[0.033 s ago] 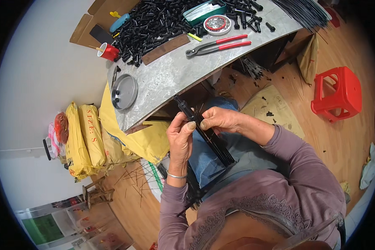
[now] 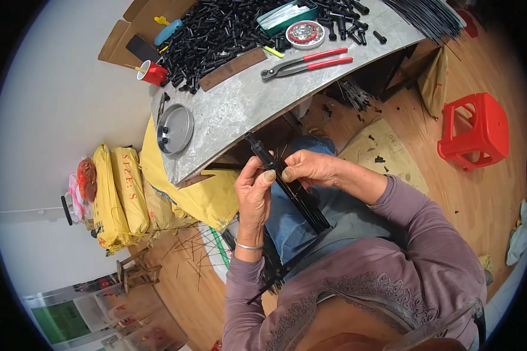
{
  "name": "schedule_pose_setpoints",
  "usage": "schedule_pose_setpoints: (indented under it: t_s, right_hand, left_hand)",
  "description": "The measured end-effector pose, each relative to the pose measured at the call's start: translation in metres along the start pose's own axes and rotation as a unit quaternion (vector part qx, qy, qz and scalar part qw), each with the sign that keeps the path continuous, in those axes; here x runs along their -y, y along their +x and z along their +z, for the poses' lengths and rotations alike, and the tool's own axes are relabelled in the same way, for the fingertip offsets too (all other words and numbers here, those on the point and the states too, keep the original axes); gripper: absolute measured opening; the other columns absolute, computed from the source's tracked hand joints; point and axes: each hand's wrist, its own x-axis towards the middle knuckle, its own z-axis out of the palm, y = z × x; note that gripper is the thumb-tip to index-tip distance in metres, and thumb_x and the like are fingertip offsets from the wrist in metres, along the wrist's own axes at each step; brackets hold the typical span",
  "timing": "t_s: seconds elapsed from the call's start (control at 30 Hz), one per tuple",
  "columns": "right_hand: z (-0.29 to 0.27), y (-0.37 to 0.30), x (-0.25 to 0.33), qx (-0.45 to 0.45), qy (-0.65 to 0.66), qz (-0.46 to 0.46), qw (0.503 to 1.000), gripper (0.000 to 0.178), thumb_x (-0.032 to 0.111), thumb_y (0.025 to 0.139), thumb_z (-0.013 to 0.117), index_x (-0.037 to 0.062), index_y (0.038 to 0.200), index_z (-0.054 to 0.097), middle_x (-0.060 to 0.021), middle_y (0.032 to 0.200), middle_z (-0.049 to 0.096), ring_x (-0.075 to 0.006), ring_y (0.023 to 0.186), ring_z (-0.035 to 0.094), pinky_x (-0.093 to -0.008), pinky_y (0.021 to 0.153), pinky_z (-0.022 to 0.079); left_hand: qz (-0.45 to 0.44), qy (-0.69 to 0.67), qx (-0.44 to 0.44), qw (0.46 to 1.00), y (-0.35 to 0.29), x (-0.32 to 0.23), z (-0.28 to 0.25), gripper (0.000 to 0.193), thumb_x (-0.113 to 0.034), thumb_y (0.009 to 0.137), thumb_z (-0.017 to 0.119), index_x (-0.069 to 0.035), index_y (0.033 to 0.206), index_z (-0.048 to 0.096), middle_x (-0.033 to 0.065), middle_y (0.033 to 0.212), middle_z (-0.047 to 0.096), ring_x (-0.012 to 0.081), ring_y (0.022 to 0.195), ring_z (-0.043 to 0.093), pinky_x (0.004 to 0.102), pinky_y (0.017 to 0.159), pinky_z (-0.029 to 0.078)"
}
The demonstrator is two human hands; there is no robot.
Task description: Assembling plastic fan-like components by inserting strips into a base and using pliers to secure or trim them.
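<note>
Over my lap is a black folding umbrella frame point(image 2: 305, 206), a tilted bundle of thin ribs with a thicker black end near the table edge. My left hand point(image 2: 253, 193) is closed round its upper part, thumb pressed along the near side. Close beside it my right hand point(image 2: 310, 168) pinches at the ribs with thumb and forefinger. Whatever small piece lies between those fingertips is hidden. A dark strip point(image 2: 293, 255) slants from the bundle's lower end across to my left forearm.
On the grey table point(image 2: 222, 111) lie red-handled pincers point(image 2: 307, 63), a heap of black plastic parts point(image 2: 216, 41), a round metal dish point(image 2: 184, 131) and a bowl of small metal pieces point(image 2: 305, 35). A red stool point(image 2: 480, 131) stands right; yellow sacks point(image 2: 129, 193) lean left.
Both hands keep the same grip and place. The dark strip by my left forearm shows sharper and very slightly shifted.
</note>
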Motion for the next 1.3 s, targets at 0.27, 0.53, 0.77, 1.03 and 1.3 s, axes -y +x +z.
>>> schedule_pose_setpoints:
  t_s: [0.27, 0.53, 0.77, 1.03, 1.3]
  right_hand:
    - [0.015, -0.002, 0.0, 0.01, 0.051, -0.056, 0.997, 0.031, 0.026, 0.08, 0.075, 0.0057, 0.099, 0.061, 0.0001, 0.079, 0.062, -0.0094, 0.067, 0.061, -0.0238, 0.054, 0.051]
    - [0.019, 0.003, -0.015, 0.021, 0.131, -0.127, 0.983, 0.025, 0.015, 0.084, 0.069, 0.0012, 0.104, 0.062, -0.0031, 0.085, 0.062, -0.0125, 0.078, 0.063, -0.0268, 0.06, 0.056]
    - [0.015, 0.004, -0.012, -0.093, 0.131, -0.173, 0.972, 0.017, 0.014, 0.084, 0.069, 0.0036, 0.097, 0.063, -0.0035, 0.081, 0.062, -0.0108, 0.072, 0.061, -0.0238, 0.058, 0.052]
    - [0.037, 0.008, -0.006, -0.169, 0.079, -0.243, 0.952, 0.016, 0.01, 0.086, 0.066, 0.0023, 0.1, 0.064, -0.0015, 0.079, 0.061, -0.008, 0.07, 0.056, -0.0221, 0.064, 0.047]
    - [0.043, 0.026, -0.02, -0.243, -0.181, -0.427, 0.852, 0.033, 0.006, 0.083, 0.067, -0.003, 0.115, 0.06, -0.0064, 0.099, 0.058, -0.0112, 0.084, 0.057, -0.0245, 0.072, 0.047]
  left_hand:
    - [0.056, 0.119, 0.072, 0.989, 0.008, 0.001, -0.013, 0.037, -0.012, 0.083, 0.07, -0.002, 0.117, 0.06, 0.0057, 0.122, 0.055, 0.0158, 0.106, 0.055, 0.0311, 0.095, 0.043]
    - [0.035, 0.203, 0.137, 0.969, 0.026, -0.023, -0.017, 0.039, -0.014, 0.079, 0.073, -0.001, 0.114, 0.061, 0.0086, 0.129, 0.045, 0.0184, 0.107, 0.055, 0.0327, 0.093, 0.045]
    - [0.134, 0.067, 0.035, 0.988, -0.02, -0.03, 0.017, 0.055, -0.017, 0.081, 0.065, -0.004, 0.132, 0.047, 0.0172, 0.126, 0.052, 0.0246, 0.108, 0.056, 0.0344, 0.092, 0.043]
    - [0.098, 0.201, -0.168, 0.96, -0.031, -0.031, 0.072, 0.041, 0.001, 0.087, 0.056, 0.005, 0.126, 0.046, 0.0013, 0.072, 0.049, 0.0097, 0.056, 0.05, 0.0228, 0.05, 0.042]
    - [0.088, 0.204, -0.174, 0.959, 0.008, -0.023, 0.038, 0.028, -0.004, 0.084, 0.07, 0.005, 0.109, 0.063, 0.0025, 0.089, 0.064, 0.007, 0.077, 0.058, 0.0195, 0.068, 0.047]
